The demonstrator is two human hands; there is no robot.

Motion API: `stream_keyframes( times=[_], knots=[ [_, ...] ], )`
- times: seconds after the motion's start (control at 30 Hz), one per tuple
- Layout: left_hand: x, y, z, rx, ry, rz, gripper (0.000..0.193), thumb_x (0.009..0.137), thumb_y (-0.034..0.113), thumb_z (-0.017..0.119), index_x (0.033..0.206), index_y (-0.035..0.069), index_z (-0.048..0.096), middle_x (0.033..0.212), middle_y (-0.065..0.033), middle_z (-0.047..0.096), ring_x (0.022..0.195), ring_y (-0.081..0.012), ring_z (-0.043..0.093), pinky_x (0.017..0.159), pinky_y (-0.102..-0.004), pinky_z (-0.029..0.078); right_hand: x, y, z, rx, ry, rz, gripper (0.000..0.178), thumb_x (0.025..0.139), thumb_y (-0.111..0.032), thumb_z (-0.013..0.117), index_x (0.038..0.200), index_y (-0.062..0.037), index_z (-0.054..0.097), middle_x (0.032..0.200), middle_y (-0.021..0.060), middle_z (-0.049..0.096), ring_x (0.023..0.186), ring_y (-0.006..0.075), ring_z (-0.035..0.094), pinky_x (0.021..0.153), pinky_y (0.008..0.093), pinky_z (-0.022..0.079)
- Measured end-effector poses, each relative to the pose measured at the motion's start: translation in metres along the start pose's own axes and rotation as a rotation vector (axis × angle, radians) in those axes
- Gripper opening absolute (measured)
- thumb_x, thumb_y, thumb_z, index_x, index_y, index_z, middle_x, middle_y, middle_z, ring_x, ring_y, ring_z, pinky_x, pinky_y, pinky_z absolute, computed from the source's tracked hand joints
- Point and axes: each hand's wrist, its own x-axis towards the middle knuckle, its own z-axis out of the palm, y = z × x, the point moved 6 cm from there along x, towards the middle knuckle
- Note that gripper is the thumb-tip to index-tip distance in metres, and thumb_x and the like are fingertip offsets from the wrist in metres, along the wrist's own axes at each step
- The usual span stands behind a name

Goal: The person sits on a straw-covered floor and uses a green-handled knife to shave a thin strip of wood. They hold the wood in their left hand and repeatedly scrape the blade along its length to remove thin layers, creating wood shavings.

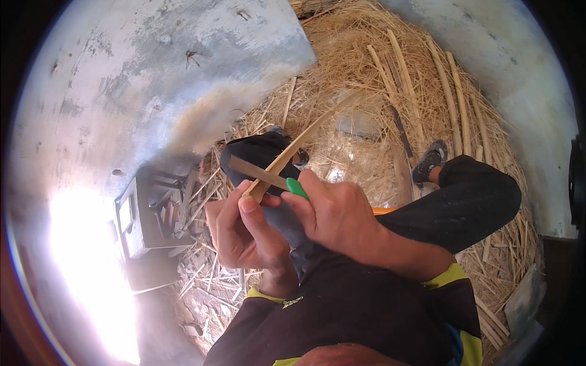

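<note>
My left hand pinches the near end of a long pale strip of split wood, perhaps bamboo, between thumb and fingers. The strip slants away to the upper right, over the floor between my legs. In my right hand is a knife, gripped by its green handle. Its flat, blunt-ended blade points left and lies across the strip, just beyond my left fingertips. Whether the edge bites into the strip I cannot tell. My right fingers cover most of the handle.
Shavings cover the floor. Several long strips lie at the far right. A pale wall rises at left, above a small box-like stand. My shoe rests among the shavings; a grey stone lies at right.
</note>
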Motion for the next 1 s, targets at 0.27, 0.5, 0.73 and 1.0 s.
stream_keyframes(
  times=[0.27,0.5,0.73,1.0],
  knots=[
    [-0.003,0.001,0.004,-0.058,0.014,-0.009,0.022,0.093,0.011,0.055,0.095,-0.009,0.063,0.076,-0.0115,0.060,0.054,-0.0125,0.052,0.052,-0.0222,0.041,-0.001,0.015,-0.001,-0.010,0.020,0.070,0.034,0.097,-0.033,0.049,0.085,-0.0019,0.053,0.051,0.0203,0.053,0.049,0.0409,0.057,0.044,0.0489,0.045],
    [-0.006,0.003,0.006,-0.044,0.016,0.002,0.030,0.096,0.022,0.053,0.094,-0.006,0.063,0.073,-0.0117,0.053,0.049,-0.0145,0.056,0.050,-0.0227,0.040,0.013,0.075,0.002,-0.106,-0.006,0.235,0.041,0.099,-0.035,0.044,0.086,0.0019,0.058,0.057,0.0255,0.057,0.057,0.0435,0.060,0.049,0.0491,0.048],
    [0.003,-0.001,0.002,0.072,0.009,0.026,0.032,0.097,0.024,0.051,0.092,-0.005,0.063,0.073,-0.0121,0.053,0.048,-0.0143,0.054,0.050,-0.0235,0.040,0.009,0.152,0.031,-0.226,-0.018,0.362,0.050,0.100,-0.041,0.040,0.087,0.0044,0.059,0.063,0.0247,0.061,0.060,0.0437,0.061,0.055,0.0503,0.048],
    [-0.003,0.000,0.009,-0.063,-0.024,0.032,0.029,0.097,0.022,0.051,0.094,-0.005,0.060,0.074,-0.0123,0.053,0.051,-0.0145,0.056,0.051,-0.0239,0.042,0.004,0.018,-0.021,0.227,-0.025,0.071,0.038,0.098,-0.036,0.046,0.086,-0.0003,0.048,0.054,0.0208,0.056,0.052,0.0418,0.059,0.045,0.0477,0.046]
  ],
)
